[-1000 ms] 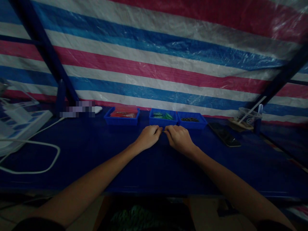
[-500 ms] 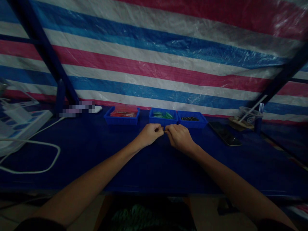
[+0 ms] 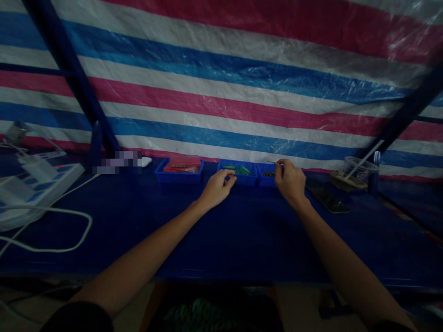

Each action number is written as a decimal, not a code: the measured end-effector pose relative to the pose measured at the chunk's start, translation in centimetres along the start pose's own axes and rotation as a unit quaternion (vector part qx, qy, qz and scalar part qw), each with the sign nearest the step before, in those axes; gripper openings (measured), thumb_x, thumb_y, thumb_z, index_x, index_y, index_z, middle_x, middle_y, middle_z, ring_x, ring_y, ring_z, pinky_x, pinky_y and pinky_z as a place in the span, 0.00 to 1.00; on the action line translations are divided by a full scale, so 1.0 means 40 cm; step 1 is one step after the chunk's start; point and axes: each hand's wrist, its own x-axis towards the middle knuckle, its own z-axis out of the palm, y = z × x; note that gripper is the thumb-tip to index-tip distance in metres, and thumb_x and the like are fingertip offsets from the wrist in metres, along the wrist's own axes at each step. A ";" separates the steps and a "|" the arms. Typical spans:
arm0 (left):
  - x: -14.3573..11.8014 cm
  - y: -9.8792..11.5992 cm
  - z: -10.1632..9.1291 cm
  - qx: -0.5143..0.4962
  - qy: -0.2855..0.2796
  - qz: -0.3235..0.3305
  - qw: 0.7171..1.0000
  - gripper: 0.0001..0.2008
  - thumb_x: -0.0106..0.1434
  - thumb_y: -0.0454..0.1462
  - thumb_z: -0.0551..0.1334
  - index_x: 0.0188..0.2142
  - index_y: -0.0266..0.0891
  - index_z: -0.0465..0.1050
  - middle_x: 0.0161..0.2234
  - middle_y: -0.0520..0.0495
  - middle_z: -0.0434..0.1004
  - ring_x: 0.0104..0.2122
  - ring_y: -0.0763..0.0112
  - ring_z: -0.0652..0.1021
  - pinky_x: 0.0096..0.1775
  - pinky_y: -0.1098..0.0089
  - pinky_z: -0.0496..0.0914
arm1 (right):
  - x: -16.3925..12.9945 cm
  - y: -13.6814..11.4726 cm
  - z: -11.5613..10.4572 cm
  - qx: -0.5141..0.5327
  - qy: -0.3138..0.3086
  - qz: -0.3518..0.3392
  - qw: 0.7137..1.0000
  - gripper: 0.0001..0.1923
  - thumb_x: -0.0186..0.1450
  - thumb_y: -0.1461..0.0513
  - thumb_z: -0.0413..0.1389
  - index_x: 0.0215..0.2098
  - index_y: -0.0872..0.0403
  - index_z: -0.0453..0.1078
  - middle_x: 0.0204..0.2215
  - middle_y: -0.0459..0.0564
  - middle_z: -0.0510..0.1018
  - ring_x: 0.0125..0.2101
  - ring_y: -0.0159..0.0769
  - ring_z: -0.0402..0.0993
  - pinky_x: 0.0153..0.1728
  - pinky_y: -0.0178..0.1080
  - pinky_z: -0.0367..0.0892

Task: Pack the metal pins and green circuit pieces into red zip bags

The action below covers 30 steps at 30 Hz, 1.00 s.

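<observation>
My left hand [image 3: 217, 188] is at the front left corner of a blue bin with green pieces [image 3: 242, 170]. Its thumb and index finger are a little apart, and I see nothing between them. Over the right-hand blue bin [image 3: 266, 182], my right hand [image 3: 291, 182] pinches a thin, dark, rod-like piece [image 3: 270, 161] that points left. Small dark metal pieces [image 3: 268, 174] lie in that bin, partly hidden by my right hand. Their exact kind is too small and dim to tell.
A blue bin [image 3: 179, 178] with red plastic packets [image 3: 182, 163] stands left. A phone [image 3: 328, 200] and a clear cup with a straw [image 3: 358, 173] are at the right. A white power strip [image 3: 65, 184] and cable [image 3: 88, 226] lie left. A striped sheet [image 3: 221, 106] hangs behind.
My hands were together in front of the bins, holding something small between them. They have parted: the right moved right and up over the dark pieces, and the left moved slightly up and loosened.
</observation>
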 end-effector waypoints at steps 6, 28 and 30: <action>0.031 -0.027 0.034 0.112 -0.051 0.058 0.991 0.21 0.66 0.43 0.49 0.53 0.32 0.59 0.49 0.39 0.65 0.43 0.65 0.72 0.48 0.64 0.64 | 0.002 0.040 0.036 0.009 -0.185 0.077 0.980 0.26 0.65 0.47 0.40 0.46 0.54 0.69 0.33 0.60 0.77 0.33 0.47 0.75 0.33 0.43 0.63; -0.004 -0.041 -0.046 0.281 -0.125 0.096 0.947 0.12 0.62 0.38 0.54 0.43 0.38 0.69 0.53 0.41 0.65 0.56 0.54 0.60 0.53 0.53 0.58 | 0.014 0.230 0.128 0.259 -0.200 0.264 0.907 0.36 0.54 0.54 0.57 0.56 0.61 0.55 0.39 0.58 0.75 0.28 0.37 0.73 0.27 0.36 0.66; -0.020 -0.048 -0.061 0.289 -0.081 0.079 0.951 0.12 0.61 0.37 0.56 0.44 0.38 0.67 0.56 0.39 0.60 0.58 0.52 0.56 0.54 0.52 0.56 | 0.014 0.239 0.129 0.211 -0.165 0.278 0.922 0.26 0.55 0.53 0.56 0.46 0.63 0.66 0.32 0.57 0.77 0.27 0.36 0.72 0.26 0.35 0.65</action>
